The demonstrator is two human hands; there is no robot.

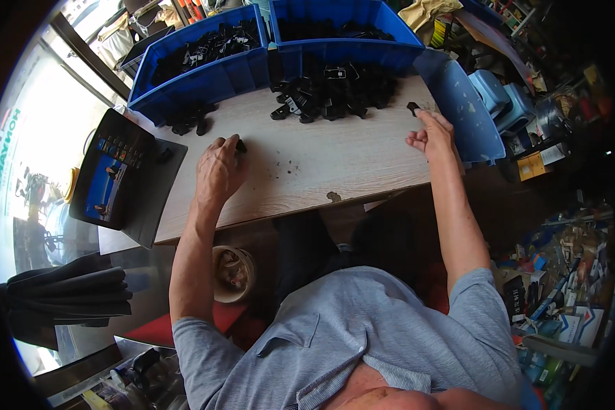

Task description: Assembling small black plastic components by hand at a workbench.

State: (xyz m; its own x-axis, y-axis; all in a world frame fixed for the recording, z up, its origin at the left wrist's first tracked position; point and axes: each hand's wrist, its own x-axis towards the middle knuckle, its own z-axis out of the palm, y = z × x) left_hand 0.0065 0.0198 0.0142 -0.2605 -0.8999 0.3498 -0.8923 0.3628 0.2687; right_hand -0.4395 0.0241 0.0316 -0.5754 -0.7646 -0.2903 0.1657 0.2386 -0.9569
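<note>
Head view shows both forearms rising from the lower edge and reaching over a pale wood-grain counter [362, 150]. The left hand [220, 167] is above the near left part of the counter, back upward, fingers curled inward; a small black piece [240, 145] is held at the thumb side, partly hidden by the fingers. The right hand [434, 133] is at the far right, arm nearly straight. Its index finger points forward and touches a second black piece [413, 108] at the tip; the thumb stands apart and the remaining fingers are loosely bent. Whether this piece is gripped or only touched cannot be told.

Between the hands, dark specks [280, 168] lie on the counter. Beyond them is a heap of black parts [335, 92], with a smaller cluster [190, 124] to the left.

Two blue bins line the far edge: the left bin [208, 94] and the right bin [389, 56] both contain many black parts. A light-blue tray [458, 102] stands tilted against the right edge. Below the counter, a pale bucket [234, 298] holds brownish material, not identifiable. A tablet [106, 171] with a lit screen stands at left.
</note>
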